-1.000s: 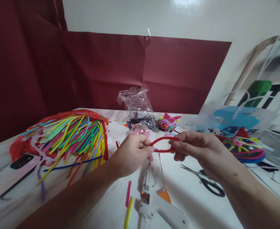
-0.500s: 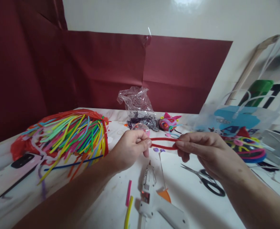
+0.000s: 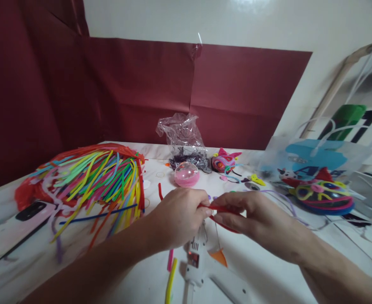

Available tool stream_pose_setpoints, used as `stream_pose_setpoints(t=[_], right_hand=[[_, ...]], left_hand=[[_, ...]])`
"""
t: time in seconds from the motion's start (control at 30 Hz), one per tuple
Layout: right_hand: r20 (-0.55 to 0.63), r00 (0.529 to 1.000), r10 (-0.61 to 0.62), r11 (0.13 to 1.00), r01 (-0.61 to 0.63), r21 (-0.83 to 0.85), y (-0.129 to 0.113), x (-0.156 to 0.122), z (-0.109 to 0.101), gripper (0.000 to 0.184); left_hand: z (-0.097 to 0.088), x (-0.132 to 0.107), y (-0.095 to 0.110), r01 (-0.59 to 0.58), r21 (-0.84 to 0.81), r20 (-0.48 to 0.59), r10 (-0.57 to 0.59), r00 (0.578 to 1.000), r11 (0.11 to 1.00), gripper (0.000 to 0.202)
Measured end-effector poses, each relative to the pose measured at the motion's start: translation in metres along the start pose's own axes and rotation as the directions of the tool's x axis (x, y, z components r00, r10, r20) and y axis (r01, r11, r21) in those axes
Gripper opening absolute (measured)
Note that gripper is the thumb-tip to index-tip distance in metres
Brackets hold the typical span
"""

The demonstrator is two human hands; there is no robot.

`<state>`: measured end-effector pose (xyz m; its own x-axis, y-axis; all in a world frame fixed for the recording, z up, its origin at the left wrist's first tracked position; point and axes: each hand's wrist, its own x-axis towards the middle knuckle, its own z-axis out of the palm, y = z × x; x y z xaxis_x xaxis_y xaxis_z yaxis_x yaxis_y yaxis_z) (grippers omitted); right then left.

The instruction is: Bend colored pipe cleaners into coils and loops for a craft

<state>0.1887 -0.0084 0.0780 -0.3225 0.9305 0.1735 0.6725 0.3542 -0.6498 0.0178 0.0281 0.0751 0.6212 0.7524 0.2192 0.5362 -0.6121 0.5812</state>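
Observation:
Both my hands pinch a red pipe cleaner [image 3: 221, 209] above the white table [image 3: 262, 266]. My left hand [image 3: 176, 215] grips its left part, fingers closed; a red end pokes up behind that hand. My right hand [image 3: 249, 215] pinches the folded part right beside the left fingertips, and the red loop curves under its fingers. Just below the hands lies a white glue gun [image 3: 205, 268], nozzle pointing away from me.
A pile of coloured pipe cleaners [image 3: 94, 179] covers the left of the table, with a phone [image 3: 11, 223] beside it. A pink dome [image 3: 186, 174], a clear plastic bag [image 3: 182, 139], coiled craft pieces [image 3: 324, 194] and a translucent bag [image 3: 313, 156] stand behind. Short pink and yellow sticks [image 3: 170, 272] lie near me.
My hands have come together and dropped lower toward the table; the red loop that was stretched wide between them is now squeezed narrow. The scissors at the right are hidden by my right arm.

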Motion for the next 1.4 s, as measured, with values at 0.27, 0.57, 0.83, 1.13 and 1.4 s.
stream_pose_setpoints(t=[0.27,0.57,0.83,1.13,1.4], right_hand=[[0.017,0.999,0.051,0.970,-0.053,0.236,0.003,0.002,0.005,0.030],[-0.062,0.989,0.135,0.943,-0.109,0.315,0.002,0.004,0.003,0.034],[-0.126,0.992,0.022,0.986,-0.001,0.164,-0.001,0.005,0.010,0.016],[-0.184,0.983,-0.017,0.998,0.028,0.059,0.007,0.007,0.018,0.022],[-0.201,0.978,0.054,0.960,0.004,0.279,0.005,0.010,0.012,0.023]], left_hand=[[-0.002,0.001,-0.001,-0.020,-0.168,-0.043,0.013,0.999,0.986,0.013],[-0.008,0.003,-0.002,-0.016,-0.221,-0.157,-0.019,0.987,0.975,0.015],[-0.001,0.003,-0.002,-0.065,-0.109,-0.245,0.037,0.969,0.992,0.014],[-0.001,0.004,0.000,-0.044,-0.101,-0.198,0.023,0.980,0.994,0.016],[-0.002,0.004,-0.002,-0.043,-0.117,-0.246,0.013,0.969,0.992,0.017]])
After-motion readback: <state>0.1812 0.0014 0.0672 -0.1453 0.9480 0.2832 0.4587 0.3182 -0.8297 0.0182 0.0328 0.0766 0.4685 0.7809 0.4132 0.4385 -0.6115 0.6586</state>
